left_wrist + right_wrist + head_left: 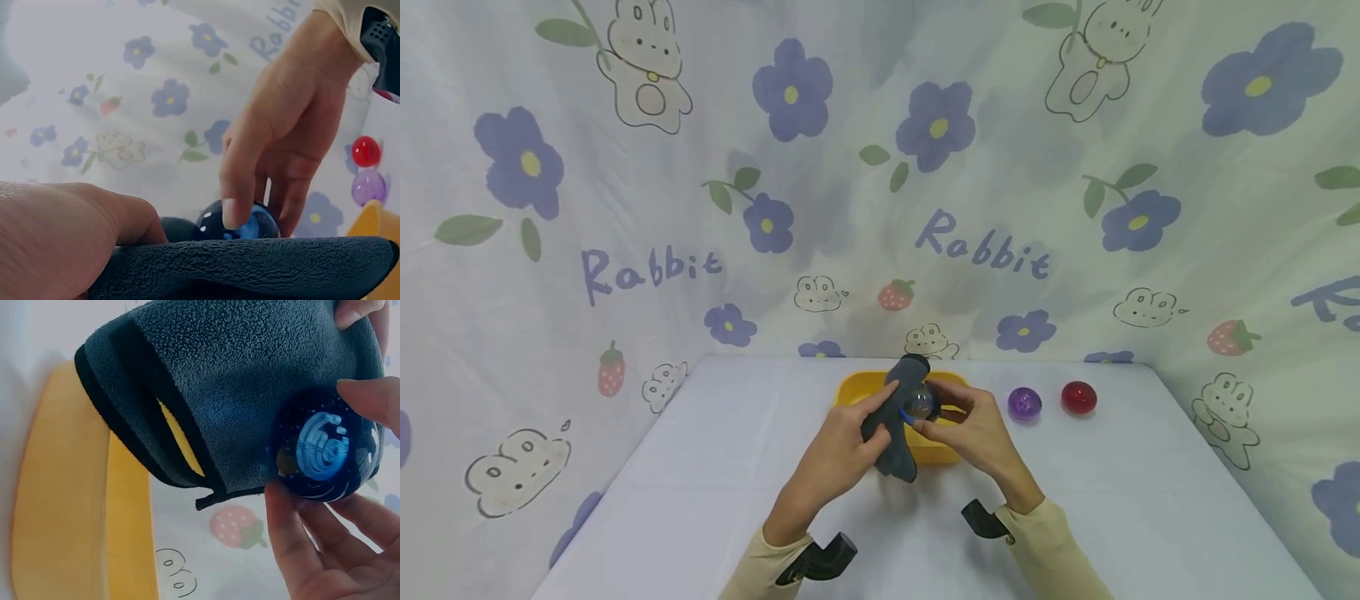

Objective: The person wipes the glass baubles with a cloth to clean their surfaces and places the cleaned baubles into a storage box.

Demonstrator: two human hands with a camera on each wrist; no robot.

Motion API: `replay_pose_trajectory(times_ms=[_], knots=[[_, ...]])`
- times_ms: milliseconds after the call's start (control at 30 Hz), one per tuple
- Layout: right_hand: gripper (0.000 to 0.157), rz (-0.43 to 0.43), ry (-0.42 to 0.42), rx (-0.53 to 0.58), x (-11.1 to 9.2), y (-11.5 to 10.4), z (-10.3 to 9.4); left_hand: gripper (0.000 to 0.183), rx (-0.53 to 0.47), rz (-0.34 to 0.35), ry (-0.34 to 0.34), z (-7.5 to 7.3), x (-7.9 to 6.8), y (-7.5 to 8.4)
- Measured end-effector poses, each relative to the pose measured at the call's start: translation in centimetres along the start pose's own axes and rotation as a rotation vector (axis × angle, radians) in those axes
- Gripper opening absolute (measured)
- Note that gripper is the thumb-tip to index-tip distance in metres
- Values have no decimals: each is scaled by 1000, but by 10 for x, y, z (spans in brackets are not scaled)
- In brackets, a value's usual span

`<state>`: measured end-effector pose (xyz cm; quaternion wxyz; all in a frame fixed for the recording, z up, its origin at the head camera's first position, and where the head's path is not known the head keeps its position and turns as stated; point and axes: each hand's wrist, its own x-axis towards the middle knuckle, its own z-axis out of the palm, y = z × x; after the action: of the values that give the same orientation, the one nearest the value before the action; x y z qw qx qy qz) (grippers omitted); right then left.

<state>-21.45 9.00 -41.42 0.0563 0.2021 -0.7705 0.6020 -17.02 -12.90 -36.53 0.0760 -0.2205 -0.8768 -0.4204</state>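
My left hand (838,446) grips a dark grey cloth (897,450) with black edging, folded over on itself. In my right hand (981,427), thumb and fingers pinch a clear blue ball (325,450) that has a pale swirled pattern inside. The ball lies right against the fleecy face of the cloth in the right wrist view. Both hands are close together above a yellow tub (947,454). In the left wrist view, the cloth's upper edge hides the lower part of the ball.
A purple ball (1024,405) and a red ball (1078,398) sit side by side to the right of the tub on the white table (700,467). Behind the table hangs a patterned curtain (850,250) with rabbits and flowers.
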Motion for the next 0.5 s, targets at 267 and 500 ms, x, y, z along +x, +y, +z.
replay_pose_trajectory(times_ms=[267,500], knots=[[64,41,-29,-6,1,-4,1,59,39,39,14,1,2,1],[60,22,-56,-6,-2,-9,5,58,52,55,17,1,3,0]])
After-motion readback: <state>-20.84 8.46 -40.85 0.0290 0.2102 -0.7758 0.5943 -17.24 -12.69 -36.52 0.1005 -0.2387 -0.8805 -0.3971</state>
